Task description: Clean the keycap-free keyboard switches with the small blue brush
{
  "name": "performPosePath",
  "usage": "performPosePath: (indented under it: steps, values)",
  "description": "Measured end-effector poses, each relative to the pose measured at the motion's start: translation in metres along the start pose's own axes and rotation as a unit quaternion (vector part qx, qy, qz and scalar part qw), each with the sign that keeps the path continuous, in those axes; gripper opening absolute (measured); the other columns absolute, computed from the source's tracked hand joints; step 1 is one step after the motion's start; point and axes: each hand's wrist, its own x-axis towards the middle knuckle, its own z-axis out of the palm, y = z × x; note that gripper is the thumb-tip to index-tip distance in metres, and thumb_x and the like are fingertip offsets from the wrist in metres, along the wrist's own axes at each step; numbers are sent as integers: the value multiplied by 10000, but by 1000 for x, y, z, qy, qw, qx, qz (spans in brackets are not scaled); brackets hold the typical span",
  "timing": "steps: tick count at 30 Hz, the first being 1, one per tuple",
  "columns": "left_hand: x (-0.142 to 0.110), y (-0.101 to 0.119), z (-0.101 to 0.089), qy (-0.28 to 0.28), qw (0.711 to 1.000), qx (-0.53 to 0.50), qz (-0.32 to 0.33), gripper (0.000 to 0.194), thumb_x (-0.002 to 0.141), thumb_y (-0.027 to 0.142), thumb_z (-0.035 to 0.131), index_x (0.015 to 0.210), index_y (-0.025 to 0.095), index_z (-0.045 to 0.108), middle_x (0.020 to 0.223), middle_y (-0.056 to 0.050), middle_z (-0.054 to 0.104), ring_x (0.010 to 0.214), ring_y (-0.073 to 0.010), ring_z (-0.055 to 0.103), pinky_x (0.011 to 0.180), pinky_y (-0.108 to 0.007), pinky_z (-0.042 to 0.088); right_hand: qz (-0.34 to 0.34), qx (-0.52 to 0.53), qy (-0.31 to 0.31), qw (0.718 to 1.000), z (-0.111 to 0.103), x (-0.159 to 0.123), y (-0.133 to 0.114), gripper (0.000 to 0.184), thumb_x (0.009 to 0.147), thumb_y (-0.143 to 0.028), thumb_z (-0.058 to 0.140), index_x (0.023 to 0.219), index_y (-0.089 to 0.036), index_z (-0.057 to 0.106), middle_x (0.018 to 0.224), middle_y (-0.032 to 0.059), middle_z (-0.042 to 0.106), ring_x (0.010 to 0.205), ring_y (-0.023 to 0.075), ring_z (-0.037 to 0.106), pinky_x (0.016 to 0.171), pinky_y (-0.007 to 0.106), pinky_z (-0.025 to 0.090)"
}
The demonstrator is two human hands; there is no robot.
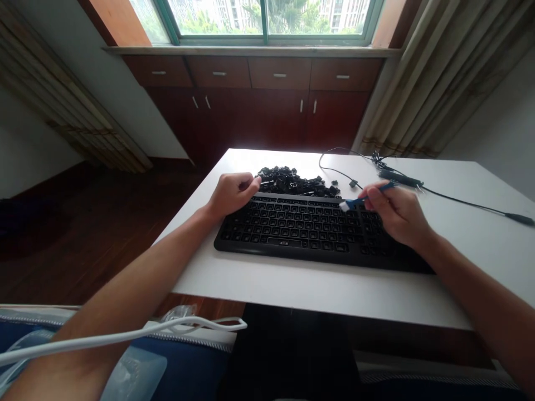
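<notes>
A black keyboard (288, 223) with its keycaps off lies on the white table, its bare key sockets showing. My left hand (234, 194) is closed at its upper left corner, fingers curled and thumb pointing right; the fingertips are partly hidden. In my right hand (397, 211) is a slim blue brush (355, 203), pinched between thumb and fingers. Its white tip is over the top rows of sockets, right of the middle; whether it touches them I cannot tell. Just behind the keyboard, loose black keycaps (288, 181) form a heap.
Stray keycaps (353, 183) lie right of the heap. A black cable (460, 198) runs across the right of the white table (309, 289), beside a dark stick-like object (399, 178). A white cord (125, 336) hangs at the lower left. Wooden cabinets (259, 111) stand beneath the window.
</notes>
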Motion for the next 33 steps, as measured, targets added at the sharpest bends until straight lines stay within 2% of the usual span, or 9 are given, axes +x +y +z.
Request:
performPosePath:
  steps: [2,6,12,19,22,25,28,31,33]
  values:
    - [0,1,-1,-10,1000,8,9,432,933,355,554,562,181,416,532,54,323,520,-83,302,539,-258,262,-9,-34,-20,999,2,0,0,219,1024,-338,476,937,-224,641,794,43,679,679,183,625,651,333,492]
    - [1,2,-1,-33,999,20,28,441,940,363,560,561,184,427,534,53,351,513,-83,307,552,-267,286,-75,-179,47,980,-1,0,1,115,969,-273,566,887,-211,617,850,75,704,757,226,619,697,375,472]
    - [1,1,-2,-47,998,35,37,441,963,352,546,574,185,424,544,56,348,520,-85,299,549,-266,288,-23,-38,-3,999,-7,10,-3,151,1012,-261,513,960,-222,649,838,35,685,728,165,638,681,316,495]
    - [0,-1,-2,-55,997,43,36,432,973,346,555,592,177,442,554,61,355,526,-80,309,554,-255,298,-15,39,-84,996,2,39,-5,252,1030,-330,481,909,-193,655,781,22,675,650,131,603,623,288,478]
    - [1,-1,-2,-59,996,47,37,437,975,340,551,589,176,428,556,59,355,527,-80,314,557,-255,299,-35,-51,-89,994,1,37,-2,274,1009,-315,517,784,-185,604,685,17,624,596,138,552,570,300,424]
    - [2,-1,-3,-67,996,50,37,451,974,343,551,584,176,397,557,58,348,529,-81,313,558,-257,294,-93,-182,-11,979,-3,30,1,175,956,-247,601,797,-174,608,766,45,666,690,173,584,622,324,425]
    - [2,-2,-3,-72,995,53,35,456,974,344,552,587,177,380,557,58,341,528,-81,302,554,-259,287,-78,-116,34,990,-6,24,3,63,964,-189,587,938,-176,643,868,46,696,746,158,625,669,298,479]
    - [2,-3,-3,-73,995,58,34,459,974,345,554,587,177,372,557,58,341,528,-80,297,551,-259,283,-7,2,8,1000,-3,19,5,121,998,-207,542,961,-201,657,845,19,687,712,128,645,641,255,506]
    - [1,-3,-4,-72,995,62,34,460,975,345,553,588,177,369,558,58,342,528,-80,297,552,-258,284,26,17,-16,999,-1,18,6,142,1003,-229,539,935,-210,662,811,8,682,679,126,643,606,250,503]
